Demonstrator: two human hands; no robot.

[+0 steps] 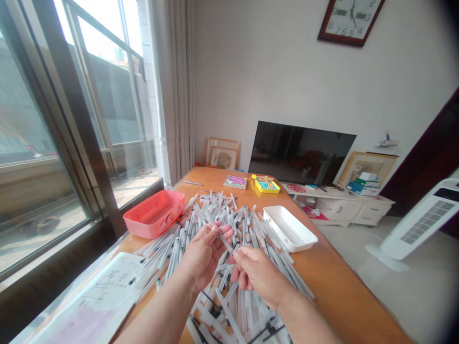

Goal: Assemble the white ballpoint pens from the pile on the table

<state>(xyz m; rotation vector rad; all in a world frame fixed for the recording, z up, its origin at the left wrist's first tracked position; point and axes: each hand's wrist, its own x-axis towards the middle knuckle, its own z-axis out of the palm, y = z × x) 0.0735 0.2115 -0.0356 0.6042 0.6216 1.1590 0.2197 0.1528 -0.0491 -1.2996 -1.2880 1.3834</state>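
A big heap of white pens [229, 239] covers the middle of a wooden table [340, 291]. Both my hands hover over the heap. One white pen [224, 240] runs between them. My left hand [204, 253] is palm up, its fingers curled round the pen's upper end. My right hand [256, 272] pinches the pen's lower end between thumb and fingers. A pink tray [155, 213] stands left of the heap and a white tray [289, 228] right of it, both with nothing visible inside.
A printed sheet [96, 301] lies at the table's near left corner. A small book [235, 182] and a yellow box [266, 184] sit at the far end. Beyond are a television [300, 152] on a low cabinet, a window at left, a white fan [419, 224] at right.
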